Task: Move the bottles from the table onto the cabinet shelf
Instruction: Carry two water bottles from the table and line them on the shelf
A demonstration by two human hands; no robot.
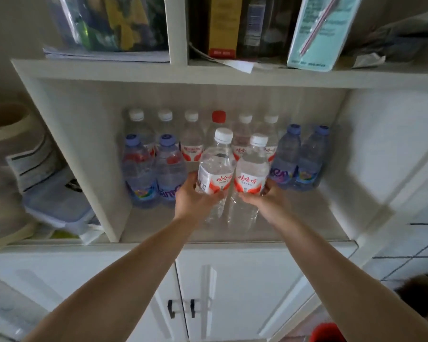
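Two bottles [232,174] side by side, gripped in hands [198,196], over shelf [307,218]

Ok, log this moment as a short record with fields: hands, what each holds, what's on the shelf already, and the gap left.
left hand: left hand gripping left white-capped bottle, upright
right hand: right hand gripping right white-capped bottle, upright
held pair: side by side over the cabinet shelf; whether set down, cannot tell
back row: white-capped bottles plus one red-capped bottle
front left: two blue-capped bottles
front right: two more blue-capped bottles
gap: front middle, between the blue pairs, where the held pair is
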